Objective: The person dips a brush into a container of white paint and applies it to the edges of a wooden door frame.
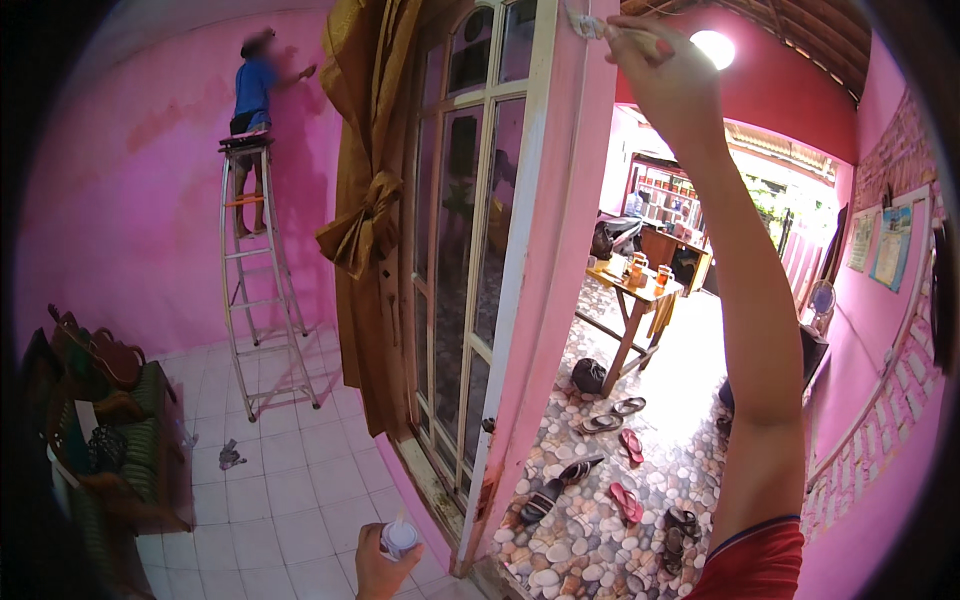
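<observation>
My right hand is raised high, its fingers closed round the handle of a paintbrush. The brush head lies at the upper part of the pink and white door frame; whether the bristles touch it I cannot tell. Low in front, my left hand grips a small whitish cup with a thin pale stick-like thing standing in it. A white-framed glass door panel stands left of the frame, with a gold-brown curtain tied in a knot beside it.
A person in blue is up a metal stepladder at the pink wall. A wooden sofa stands at left, and a crumpled rag lies on white tiles. Sandals and a table with drinks are beyond the doorway.
</observation>
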`<state>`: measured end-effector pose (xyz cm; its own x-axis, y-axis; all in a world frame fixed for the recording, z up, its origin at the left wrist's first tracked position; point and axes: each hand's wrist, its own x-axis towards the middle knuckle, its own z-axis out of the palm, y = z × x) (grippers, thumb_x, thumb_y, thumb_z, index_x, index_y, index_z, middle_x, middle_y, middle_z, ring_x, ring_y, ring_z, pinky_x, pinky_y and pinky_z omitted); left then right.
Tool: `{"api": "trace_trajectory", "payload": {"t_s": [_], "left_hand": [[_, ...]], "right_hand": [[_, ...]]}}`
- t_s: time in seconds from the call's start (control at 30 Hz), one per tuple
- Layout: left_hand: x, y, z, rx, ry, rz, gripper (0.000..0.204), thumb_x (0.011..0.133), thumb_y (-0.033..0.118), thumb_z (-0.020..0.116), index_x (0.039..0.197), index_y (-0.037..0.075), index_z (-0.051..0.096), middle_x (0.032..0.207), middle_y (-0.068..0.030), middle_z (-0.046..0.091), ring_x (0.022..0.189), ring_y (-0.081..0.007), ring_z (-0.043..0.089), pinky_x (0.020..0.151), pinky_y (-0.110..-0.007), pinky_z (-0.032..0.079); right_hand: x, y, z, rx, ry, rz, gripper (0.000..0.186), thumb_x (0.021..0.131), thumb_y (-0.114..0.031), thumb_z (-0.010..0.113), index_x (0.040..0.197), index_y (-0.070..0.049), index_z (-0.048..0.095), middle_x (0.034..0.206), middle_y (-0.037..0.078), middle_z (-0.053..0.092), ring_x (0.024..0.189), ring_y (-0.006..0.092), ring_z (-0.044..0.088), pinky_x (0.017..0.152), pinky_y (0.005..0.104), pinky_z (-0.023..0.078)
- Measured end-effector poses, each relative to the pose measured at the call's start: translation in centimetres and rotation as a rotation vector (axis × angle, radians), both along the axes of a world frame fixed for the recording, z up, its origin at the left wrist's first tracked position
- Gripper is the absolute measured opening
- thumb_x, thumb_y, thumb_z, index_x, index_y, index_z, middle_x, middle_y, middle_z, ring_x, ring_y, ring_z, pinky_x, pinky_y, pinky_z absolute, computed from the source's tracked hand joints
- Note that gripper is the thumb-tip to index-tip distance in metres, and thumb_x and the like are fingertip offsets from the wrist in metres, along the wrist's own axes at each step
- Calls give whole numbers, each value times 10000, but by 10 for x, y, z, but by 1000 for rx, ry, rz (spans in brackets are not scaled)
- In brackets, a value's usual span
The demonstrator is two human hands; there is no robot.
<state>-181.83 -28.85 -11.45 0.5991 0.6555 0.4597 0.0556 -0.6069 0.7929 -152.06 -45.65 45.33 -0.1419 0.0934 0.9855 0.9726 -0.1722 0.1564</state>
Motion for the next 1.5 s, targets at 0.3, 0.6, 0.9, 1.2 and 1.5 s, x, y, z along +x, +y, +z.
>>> {"api": "trace_trajectory", "payload": {"t_s": [0.3, 0.6, 0.9, 1.2, 1.5], "left_hand": [[11, 9, -15, 13, 72, -103, 550, 686, 254, 923, 1083, 9, 632, 1037, -131, 594, 884, -278, 616, 747, -375, 523], [9, 6, -13, -67, 73, -127, 488, 700, 183, 893, 1064, 25, 610, 1015, -111, 585, 880, -271, 600, 767, -377, 502], [0, 10, -20, -27, 80, -128, 550, 712, 180, 905, 1122, -24, 602, 1088, -142, 583, 910, -279, 614, 770, -361, 521], [-3, 8, -27, -72, 100, -135, 563, 710, 178, 909, 1141, -24, 608, 1134, -123, 579, 952, -260, 624, 810, -355, 529], [-3, 3, -34, -50, 115, -129, 606, 709, 198, 921, 1169, -22, 593, 1143, -136, 582, 973, -283, 634, 823, -367, 541]], "right_hand": [[-58, -46, -25, -128, 386, 90, 154, 957, -90, 668, 963, 59, 707, 816, 140, 733, 685, 165, 717, 580, 304, 584], [-55, -55, -168, -726, 908, 58, 230, 972, -181, 645, 1008, 32, 725, 795, 83, 715, 642, 130, 694, 587, 244, 566], [-56, -53, -406, -749, 1356, 156, 147, 928, -97, 723, 976, 36, 684, 810, 85, 737, 718, 92, 686, 659, 253, 547], [-41, -17, -506, -583, 1354, 202, 121, 941, -78, 719, 987, 18, 662, 750, 65, 712, 642, 95, 677, 588, 266, 538], [-65, -25, -489, -299, 996, 94, 98, 921, -72, 760, 948, -30, 675, 734, 78, 713, 602, 127, 676, 555, 267, 515]]}}
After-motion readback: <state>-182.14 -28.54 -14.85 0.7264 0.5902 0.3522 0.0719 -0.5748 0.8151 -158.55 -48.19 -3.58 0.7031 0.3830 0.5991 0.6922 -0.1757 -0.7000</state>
